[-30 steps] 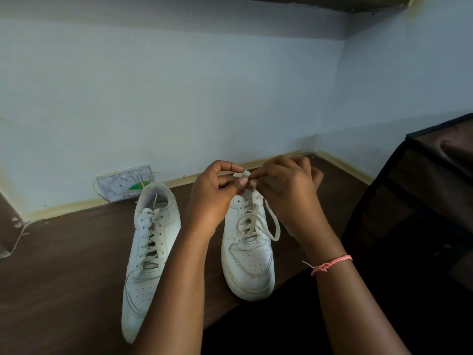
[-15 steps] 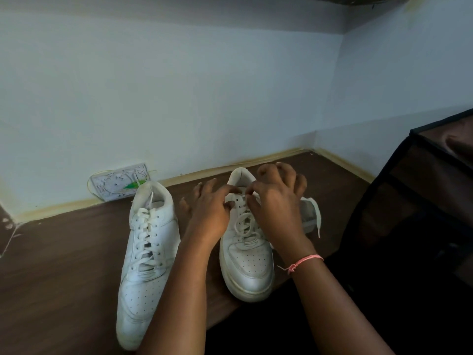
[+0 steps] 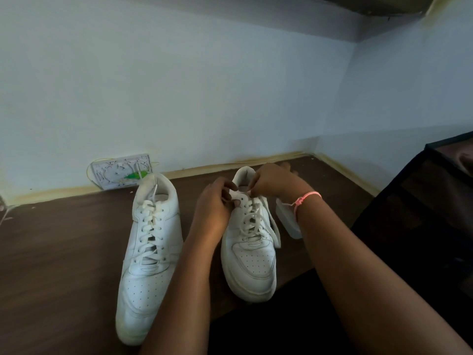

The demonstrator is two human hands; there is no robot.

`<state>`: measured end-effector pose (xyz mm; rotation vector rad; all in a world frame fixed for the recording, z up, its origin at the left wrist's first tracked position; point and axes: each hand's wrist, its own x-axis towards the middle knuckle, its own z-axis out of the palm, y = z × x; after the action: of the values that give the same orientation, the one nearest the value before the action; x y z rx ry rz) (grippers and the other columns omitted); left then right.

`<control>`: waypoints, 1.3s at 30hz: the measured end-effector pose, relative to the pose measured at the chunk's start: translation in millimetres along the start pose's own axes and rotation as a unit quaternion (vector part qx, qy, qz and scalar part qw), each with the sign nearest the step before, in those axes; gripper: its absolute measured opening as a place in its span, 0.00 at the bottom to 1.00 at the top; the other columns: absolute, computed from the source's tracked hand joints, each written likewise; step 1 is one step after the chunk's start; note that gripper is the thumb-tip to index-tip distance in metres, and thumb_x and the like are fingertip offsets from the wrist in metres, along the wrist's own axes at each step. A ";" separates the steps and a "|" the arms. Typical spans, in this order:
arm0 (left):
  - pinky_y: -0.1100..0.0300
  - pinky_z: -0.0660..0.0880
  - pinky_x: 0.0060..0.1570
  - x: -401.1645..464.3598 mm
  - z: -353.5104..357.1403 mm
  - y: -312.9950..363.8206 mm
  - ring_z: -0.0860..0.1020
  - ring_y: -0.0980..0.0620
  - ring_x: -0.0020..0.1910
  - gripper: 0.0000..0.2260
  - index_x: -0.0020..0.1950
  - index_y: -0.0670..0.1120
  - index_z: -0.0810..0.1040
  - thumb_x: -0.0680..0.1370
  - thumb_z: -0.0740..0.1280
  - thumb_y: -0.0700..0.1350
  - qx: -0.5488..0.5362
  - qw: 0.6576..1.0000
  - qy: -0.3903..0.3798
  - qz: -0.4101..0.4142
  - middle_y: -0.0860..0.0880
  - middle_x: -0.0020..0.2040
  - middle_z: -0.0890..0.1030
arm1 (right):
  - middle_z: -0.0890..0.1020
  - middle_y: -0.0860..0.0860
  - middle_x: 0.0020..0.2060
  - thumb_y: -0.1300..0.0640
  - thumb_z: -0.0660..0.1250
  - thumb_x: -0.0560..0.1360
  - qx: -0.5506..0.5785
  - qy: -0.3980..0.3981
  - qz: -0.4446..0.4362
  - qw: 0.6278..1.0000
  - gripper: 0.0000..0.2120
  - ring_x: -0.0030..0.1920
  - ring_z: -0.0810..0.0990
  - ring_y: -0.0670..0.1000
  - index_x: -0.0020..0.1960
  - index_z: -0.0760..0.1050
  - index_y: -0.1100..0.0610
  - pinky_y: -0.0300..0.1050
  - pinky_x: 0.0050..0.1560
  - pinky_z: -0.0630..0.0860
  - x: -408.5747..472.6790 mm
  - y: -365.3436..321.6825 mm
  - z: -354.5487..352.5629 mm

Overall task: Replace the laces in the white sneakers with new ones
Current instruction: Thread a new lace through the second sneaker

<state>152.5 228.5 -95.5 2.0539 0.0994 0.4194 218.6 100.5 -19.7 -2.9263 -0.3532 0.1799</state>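
Observation:
Two white sneakers stand toes toward me on a dark wooden surface. The left sneaker [image 3: 149, 254] is laced up. The right sneaker [image 3: 252, 262] has a white lace [image 3: 256, 221] crossing its eyelets, with a loose end trailing down its right side. My left hand [image 3: 213, 206] and my right hand [image 3: 273, 181] meet at the top of the right sneaker's tongue, both pinching the lace there. The fingertips hide the exact grip. A pink string bracelet [image 3: 304, 198] circles my right wrist.
A small white package with a green mark [image 3: 120, 171] leans on the pale wall behind the left sneaker. Another white object [image 3: 289, 221] lies right of the right sneaker, partly behind my wrist. A black mesh-sided rack [image 3: 422, 213] stands at the right.
Both hands came down from above the right sneaker and now work at its top eyelets. The lace loop they held up has dropped to the shoe.

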 end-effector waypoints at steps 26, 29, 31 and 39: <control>0.65 0.75 0.39 -16.1 13.3 4.7 0.80 0.58 0.39 0.04 0.43 0.46 0.83 0.74 0.73 0.38 -0.035 0.992 0.118 -0.019 0.54 0.38 0.82 | 0.83 0.51 0.46 0.64 0.73 0.72 0.200 -0.085 -0.003 0.976 0.11 0.42 0.76 0.44 0.54 0.84 0.57 0.36 0.42 0.71 -7.3 3.1 -4.8; 0.60 0.76 0.39 -13.4 11.9 3.3 0.80 0.57 0.37 0.05 0.40 0.49 0.82 0.74 0.73 0.40 -0.020 0.993 0.117 -0.020 0.55 0.36 0.82 | 0.83 0.53 0.46 0.64 0.72 0.73 0.230 -0.056 -0.012 0.972 0.10 0.44 0.78 0.45 0.53 0.83 0.60 0.36 0.45 0.72 -14.0 7.6 5.1; 0.57 0.77 0.39 -11.7 9.6 1.3 0.80 0.55 0.37 0.05 0.40 0.50 0.81 0.74 0.74 0.41 -0.006 0.994 0.106 -0.020 0.55 0.36 0.82 | 0.83 0.53 0.45 0.65 0.72 0.73 0.268 -0.033 -0.016 0.963 0.09 0.43 0.78 0.44 0.53 0.83 0.61 0.38 0.49 0.72 -18.4 6.4 12.3; 0.56 0.77 0.40 -14.4 10.3 8.3 0.80 0.55 0.38 0.06 0.40 0.51 0.80 0.74 0.73 0.42 -0.002 0.995 0.097 -0.035 0.54 0.38 0.82 | 0.77 0.50 0.54 0.53 0.69 0.73 0.260 0.072 0.021 0.963 0.09 0.61 0.72 0.58 0.41 0.83 0.39 0.62 0.62 0.70 -22.3 7.8 47.0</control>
<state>141.6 212.3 -96.5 1.9954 0.2863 0.5745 192.2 95.5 -64.9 -2.4083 -0.1844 0.0518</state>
